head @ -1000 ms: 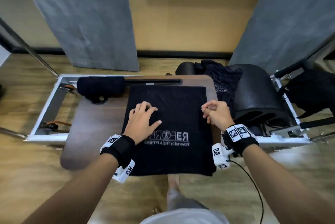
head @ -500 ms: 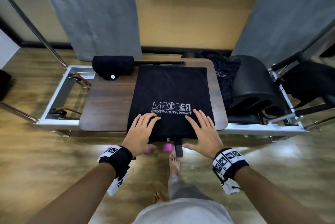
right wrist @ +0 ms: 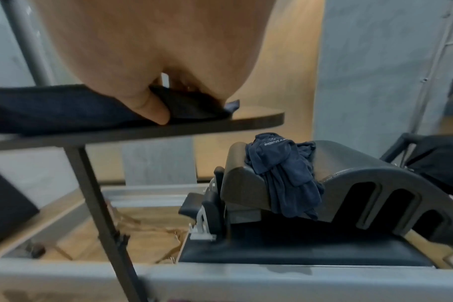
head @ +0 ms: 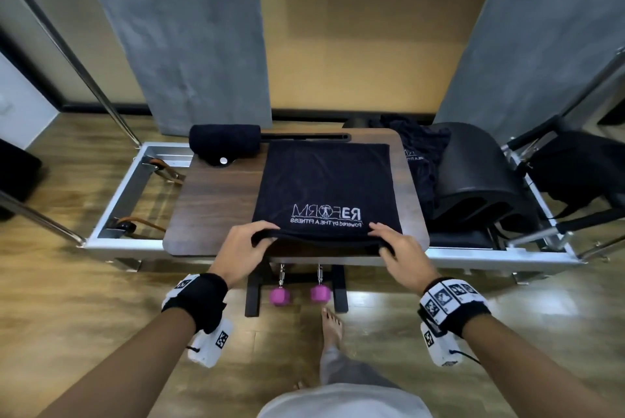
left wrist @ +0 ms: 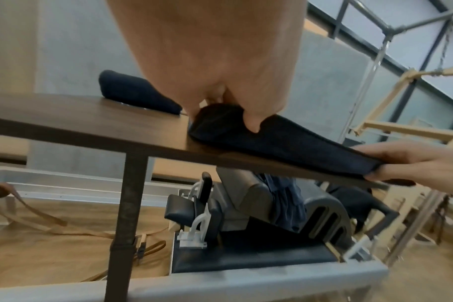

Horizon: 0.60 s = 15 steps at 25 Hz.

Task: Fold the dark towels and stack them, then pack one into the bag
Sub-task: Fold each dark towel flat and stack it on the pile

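Both hands, left hand (head: 241, 248) and right hand (head: 402, 250), flat half a second ago, now pinch the towel (head: 326, 186) by its near edge, ready for folding.

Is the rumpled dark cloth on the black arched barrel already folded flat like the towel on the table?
No: the rumpled cloth hangs in loose bunches over the barrel, while the towel lies flat on the table.

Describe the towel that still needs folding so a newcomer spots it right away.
Start at the wooden table, where both hands hold the flat logo towel. Look just past the table's right edge to the black arched barrel. The crumpled dark towel hangs over the barrel's near end; unlike the flat towel and the rolled towel, it is bunched and drooping.
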Each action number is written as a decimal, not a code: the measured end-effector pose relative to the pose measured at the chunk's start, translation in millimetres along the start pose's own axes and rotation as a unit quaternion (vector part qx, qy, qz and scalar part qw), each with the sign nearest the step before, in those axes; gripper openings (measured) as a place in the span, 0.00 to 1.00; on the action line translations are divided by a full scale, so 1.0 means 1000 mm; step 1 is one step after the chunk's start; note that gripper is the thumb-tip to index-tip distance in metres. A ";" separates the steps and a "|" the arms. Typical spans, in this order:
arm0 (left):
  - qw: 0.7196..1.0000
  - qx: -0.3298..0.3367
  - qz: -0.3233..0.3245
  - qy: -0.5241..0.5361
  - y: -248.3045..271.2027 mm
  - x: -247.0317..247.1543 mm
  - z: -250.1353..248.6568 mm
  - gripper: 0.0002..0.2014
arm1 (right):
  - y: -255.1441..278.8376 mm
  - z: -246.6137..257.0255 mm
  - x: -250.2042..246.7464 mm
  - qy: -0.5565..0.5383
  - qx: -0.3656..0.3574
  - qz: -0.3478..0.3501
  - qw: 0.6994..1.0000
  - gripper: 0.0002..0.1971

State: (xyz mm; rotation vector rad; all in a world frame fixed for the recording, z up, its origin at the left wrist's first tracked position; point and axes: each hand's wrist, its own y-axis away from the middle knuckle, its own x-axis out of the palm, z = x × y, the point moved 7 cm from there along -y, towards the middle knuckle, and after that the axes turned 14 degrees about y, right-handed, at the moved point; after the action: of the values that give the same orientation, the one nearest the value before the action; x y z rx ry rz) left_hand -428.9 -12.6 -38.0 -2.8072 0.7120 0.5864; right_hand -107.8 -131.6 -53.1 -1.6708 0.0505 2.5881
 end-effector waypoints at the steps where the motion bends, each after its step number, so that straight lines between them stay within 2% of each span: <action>1: 0.999 -0.006 -0.031 0.030 -0.007 -0.008 -0.003 0.11 | -0.006 -0.007 -0.015 -0.033 0.038 -0.027 0.998 0.17; 3: 0.990 -0.024 -0.109 0.081 -0.024 -0.025 -0.008 0.05 | -0.023 -0.019 -0.040 -0.105 0.089 -0.074 0.988 0.08; 6: 0.970 -0.067 -0.180 0.150 -0.056 -0.042 -0.010 0.09 | -0.055 -0.033 -0.068 -0.222 0.126 -0.108 0.961 0.02; 10: 0.951 -0.094 -0.225 0.191 -0.115 -0.048 -0.013 0.08 | -0.110 -0.049 -0.088 -0.350 0.171 -0.114 0.914 0.02; 15: 0.945 -0.125 -0.246 0.176 -0.188 -0.049 -0.005 0.12 | -0.181 -0.074 -0.092 -0.383 0.212 -0.093 0.895 0.05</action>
State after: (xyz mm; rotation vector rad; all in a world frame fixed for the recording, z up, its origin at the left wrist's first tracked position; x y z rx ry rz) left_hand -374.0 169.8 2.2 -3.1877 -0.0460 0.0858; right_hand 9.8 40.9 0.6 -0.4378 0.3602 2.6248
